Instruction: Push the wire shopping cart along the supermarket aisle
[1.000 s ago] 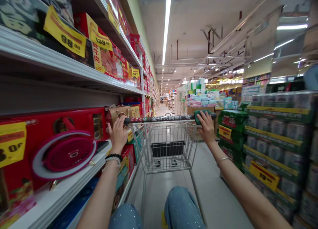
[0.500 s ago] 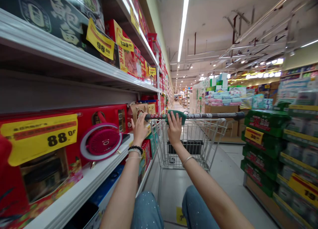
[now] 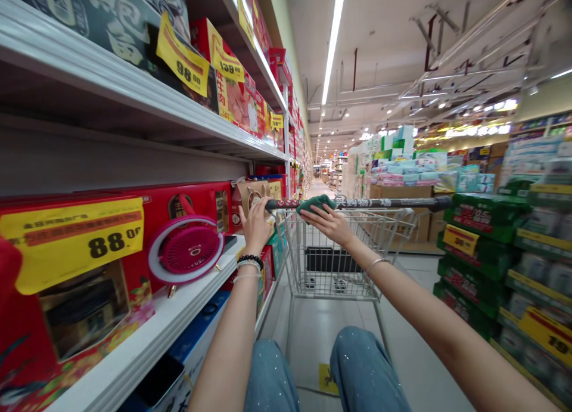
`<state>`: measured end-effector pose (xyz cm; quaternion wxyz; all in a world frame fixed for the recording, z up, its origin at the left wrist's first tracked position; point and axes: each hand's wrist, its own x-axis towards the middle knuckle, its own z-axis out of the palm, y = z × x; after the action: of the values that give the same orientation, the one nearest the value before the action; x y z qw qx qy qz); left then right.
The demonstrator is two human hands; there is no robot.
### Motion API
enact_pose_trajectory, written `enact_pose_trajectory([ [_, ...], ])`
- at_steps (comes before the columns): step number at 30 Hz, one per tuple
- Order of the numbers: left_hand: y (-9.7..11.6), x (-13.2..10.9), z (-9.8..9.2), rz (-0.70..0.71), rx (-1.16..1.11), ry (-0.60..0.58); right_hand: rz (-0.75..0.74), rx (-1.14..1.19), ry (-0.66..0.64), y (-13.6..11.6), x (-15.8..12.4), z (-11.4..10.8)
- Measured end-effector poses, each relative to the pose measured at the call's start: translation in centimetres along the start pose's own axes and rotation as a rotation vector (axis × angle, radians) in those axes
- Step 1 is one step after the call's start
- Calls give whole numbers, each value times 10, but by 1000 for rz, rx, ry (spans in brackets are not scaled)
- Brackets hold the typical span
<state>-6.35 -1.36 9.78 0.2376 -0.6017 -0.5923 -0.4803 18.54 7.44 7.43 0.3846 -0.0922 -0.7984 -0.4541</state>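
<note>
the right hand [image 3: 329, 222] has slid the green cloth [image 3: 316, 203] leftward along the cart handle [image 3: 384, 203], fingers clamped on the cloth. the left hand [image 3: 255, 222] grips the handle's left end.

supermarket aisle with stocked shelves [image 3: 111, 84] on the left, pale floor [image 3: 313, 334], and a ceiling strip light [image 3: 333, 42].
</note>
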Motion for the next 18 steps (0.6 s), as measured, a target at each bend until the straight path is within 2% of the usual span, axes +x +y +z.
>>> enact_pose_trajectory([
  [3, -1, 1, 2, 2, -8, 15, 17, -61, -29, 23, -40, -19],
  [6, 4, 0, 7, -11, 7, 32, 115, -89, 6, 24, -61, -27],
  [8, 15, -3, 13, -49, 38, 55, 179, -96, 52, 13, -53, -22],
  [10, 31, -9, 20, -64, 81, 70, 194, -90, 76, -4, -30, -11],
  [14, 59, -18, 28, 74, 147, 9, 77, 1, 16, -21, 18, 3],
  [16, 68, -19, 28, 118, 149, -24, 57, 29, -24, -12, 18, -4],
  [18, 72, -18, 25, 129, 130, -43, 81, 33, -68, 5, -5, -21],
])
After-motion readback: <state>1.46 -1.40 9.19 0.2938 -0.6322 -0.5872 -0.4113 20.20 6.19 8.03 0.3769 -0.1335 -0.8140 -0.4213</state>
